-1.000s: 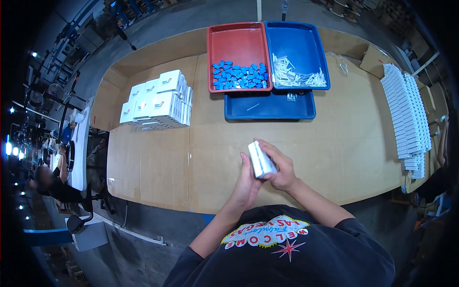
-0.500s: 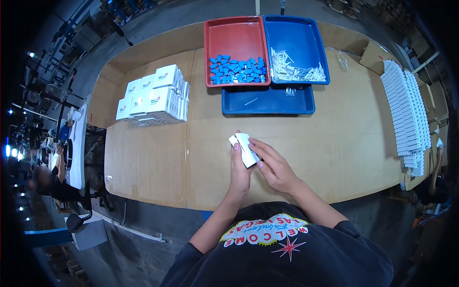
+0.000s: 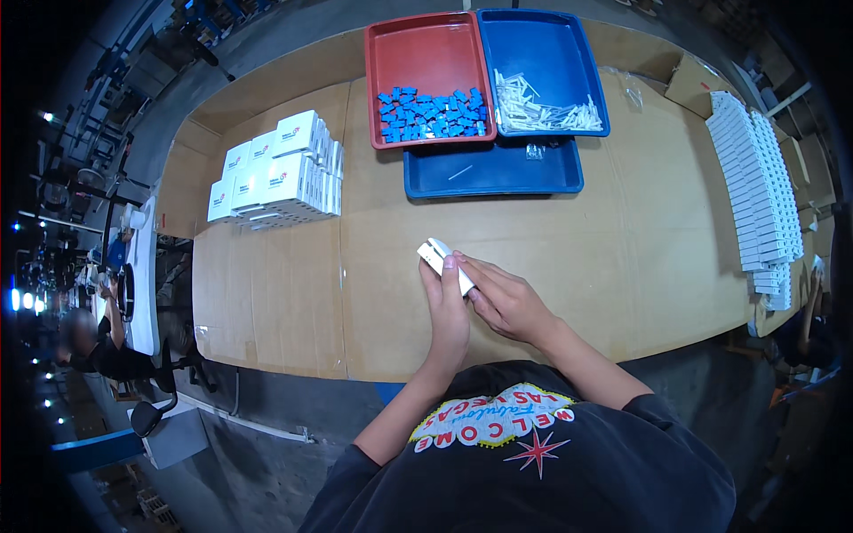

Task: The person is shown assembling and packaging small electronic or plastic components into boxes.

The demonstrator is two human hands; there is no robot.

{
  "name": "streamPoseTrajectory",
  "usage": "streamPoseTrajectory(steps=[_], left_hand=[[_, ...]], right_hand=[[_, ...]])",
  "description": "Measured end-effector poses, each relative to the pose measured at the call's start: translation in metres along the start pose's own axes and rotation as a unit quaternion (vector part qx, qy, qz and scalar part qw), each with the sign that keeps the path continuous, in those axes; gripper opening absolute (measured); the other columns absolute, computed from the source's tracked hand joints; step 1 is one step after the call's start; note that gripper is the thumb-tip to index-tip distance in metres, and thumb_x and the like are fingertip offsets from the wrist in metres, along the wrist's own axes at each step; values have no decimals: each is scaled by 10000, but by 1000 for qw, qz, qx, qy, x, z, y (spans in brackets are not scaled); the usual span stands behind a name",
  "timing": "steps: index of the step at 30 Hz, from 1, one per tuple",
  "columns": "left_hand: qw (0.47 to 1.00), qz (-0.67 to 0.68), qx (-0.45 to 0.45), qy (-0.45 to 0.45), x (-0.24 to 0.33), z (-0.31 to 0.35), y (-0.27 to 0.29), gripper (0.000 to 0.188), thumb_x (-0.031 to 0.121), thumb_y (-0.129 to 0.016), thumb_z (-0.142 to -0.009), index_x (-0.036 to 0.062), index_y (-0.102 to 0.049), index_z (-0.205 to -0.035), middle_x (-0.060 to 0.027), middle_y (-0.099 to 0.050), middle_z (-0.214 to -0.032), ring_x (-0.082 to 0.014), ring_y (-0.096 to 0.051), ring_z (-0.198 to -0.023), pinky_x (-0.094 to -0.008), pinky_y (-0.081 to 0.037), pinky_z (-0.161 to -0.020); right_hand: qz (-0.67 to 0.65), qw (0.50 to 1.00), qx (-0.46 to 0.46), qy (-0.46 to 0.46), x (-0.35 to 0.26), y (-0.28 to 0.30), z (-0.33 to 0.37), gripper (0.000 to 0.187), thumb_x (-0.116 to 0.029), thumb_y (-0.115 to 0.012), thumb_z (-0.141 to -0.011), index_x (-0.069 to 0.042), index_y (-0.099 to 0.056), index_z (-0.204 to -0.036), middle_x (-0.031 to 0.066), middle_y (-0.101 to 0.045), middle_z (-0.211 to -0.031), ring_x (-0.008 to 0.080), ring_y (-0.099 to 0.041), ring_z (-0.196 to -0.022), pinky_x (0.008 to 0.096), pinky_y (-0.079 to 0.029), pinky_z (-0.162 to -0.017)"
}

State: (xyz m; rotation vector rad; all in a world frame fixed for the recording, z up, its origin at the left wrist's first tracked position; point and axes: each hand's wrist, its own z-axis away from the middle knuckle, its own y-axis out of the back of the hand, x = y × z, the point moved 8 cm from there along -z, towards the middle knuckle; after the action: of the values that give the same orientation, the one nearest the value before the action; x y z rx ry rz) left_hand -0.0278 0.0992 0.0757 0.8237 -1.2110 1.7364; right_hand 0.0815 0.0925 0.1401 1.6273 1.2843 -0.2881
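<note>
A small white box (image 3: 434, 252) is held tilted between both hands above the near middle of the cardboard-covered table (image 3: 293, 293). A dark slot shows along its far end. My left hand (image 3: 447, 306) is closed on it, with the thumb lying over its top face. My right hand (image 3: 511, 304) grips its right side, fingers bent around the edge. The two hands cover much of the box, so its near end is partly hidden.
A red tray (image 3: 426, 40) of blue plastic pieces and a blue tray (image 3: 538, 35) of white sticks rest over another blue tray (image 3: 489, 189) with one thin stick. White boxes (image 3: 275, 178) are stacked left; long rows of white boxes (image 3: 755, 191) stand right. Other people work at both sides.
The white box has been turned in my hands, so its slotted end now faces up and away. My left thumb has moved across its top. The view has shifted slightly.
</note>
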Motion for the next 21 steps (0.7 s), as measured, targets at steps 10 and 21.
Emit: streamPoseTrajectory(steps=[10,21], left_hand=[[996,-57,29,-58,-7,-4,5,526,403,-382,-1141,52,-338,-1530,-108,-545,-1256,-177,-559,-1163,-351,-477,-981],[999,12,47,-10,-19,10,7,501,441,-361,-1119,46,-409,-1422,-129,-547,-1274,-208,-568,-1176,-369,-471,-1019]], right_hand=[[-7,998,27,-51,11,-20,16,507,-27,-563,-984,62,-478,-1475,285,-660,-1294,403,-722,-1020,441,-605,-874],[57,997,57,-4,0,-23,26,492,-3,-583,-928,101,-510,-1402,286,-675,-1269,393,-736,-1043,424,-634,-821]])
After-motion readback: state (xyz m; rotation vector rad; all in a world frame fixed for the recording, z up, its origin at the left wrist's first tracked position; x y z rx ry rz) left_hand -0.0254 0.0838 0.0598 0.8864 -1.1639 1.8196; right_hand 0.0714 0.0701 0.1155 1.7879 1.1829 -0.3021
